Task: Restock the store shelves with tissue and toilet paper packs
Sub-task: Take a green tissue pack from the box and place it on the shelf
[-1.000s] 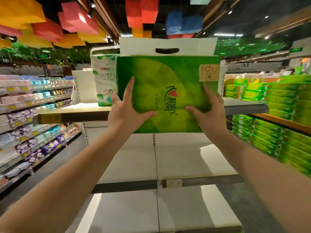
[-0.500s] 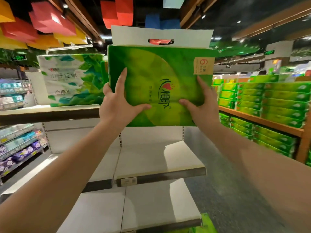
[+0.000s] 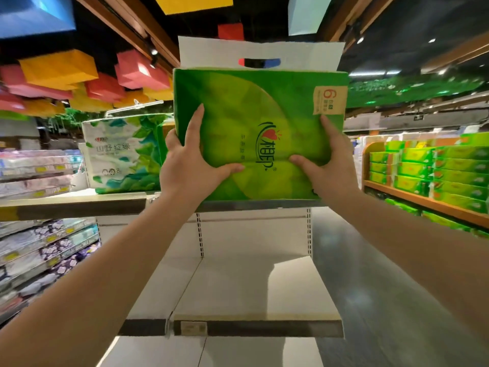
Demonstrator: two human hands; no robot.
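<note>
A green tissue pack (image 3: 246, 102) with a white carry handle stands upright at the level of the top shelf (image 3: 79, 205), its bottom edge at the shelf's front lip. My left hand (image 3: 190, 165) grips its lower left side, thumb on the front and fingers wrapped round the edge. My right hand (image 3: 325, 168) grips its lower right side the same way. A white and green leaf-print pack (image 3: 121, 154) stands on the top shelf just to the left, its right side hidden behind the held pack.
Below are two bare white shelves (image 3: 254, 287) with a price tag strip. An aisle of pastel packs (image 3: 39, 234) runs on the left. Wooden shelves stacked with green boxes (image 3: 428, 176) stand on the right across a grey floor.
The green pack has risen and moved forward toward the top shelf, beside the leaf-print pack. Both hands keep the same hold. The view has tilted up and moved closer.
</note>
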